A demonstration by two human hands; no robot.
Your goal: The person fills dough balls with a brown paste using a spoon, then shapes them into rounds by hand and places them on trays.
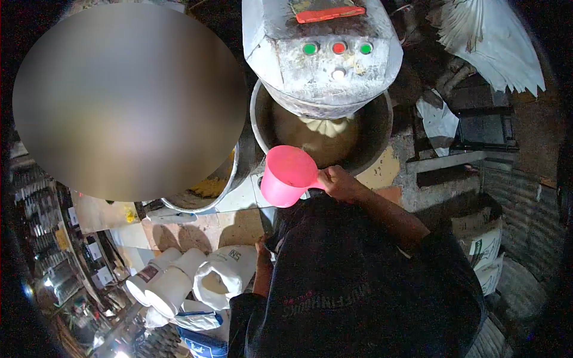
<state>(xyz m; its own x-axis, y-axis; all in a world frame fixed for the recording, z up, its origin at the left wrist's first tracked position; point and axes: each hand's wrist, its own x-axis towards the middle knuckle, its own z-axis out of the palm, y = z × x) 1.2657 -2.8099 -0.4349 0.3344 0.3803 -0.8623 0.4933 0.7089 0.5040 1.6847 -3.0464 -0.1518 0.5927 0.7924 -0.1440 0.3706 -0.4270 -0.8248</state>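
Note:
My right hand (341, 184) grips the handle of a pink plastic measuring jug (280, 190). The jug is tilted, its mouth facing up toward me, at the near rim of a large metal mixing bowl (382, 135). Brownish material lies in that bowl, and a pale, ribbed piece (327, 127) shows under the mixer head (322, 77). At my side hangs my left hand (261, 247), partly hidden by my black shirt, so its fingers are not clear. An open white sack (239, 262) stands close to it.
Two white buckets (173, 286) stand left of the sack, with blue-and-white bags (203, 343) nearer me. Another round container (230, 190) with yellow contents sits left of the mixer. Stacked sacks (486, 244) are at right by corrugated metal (528, 221). A blurred oval covers the upper left.

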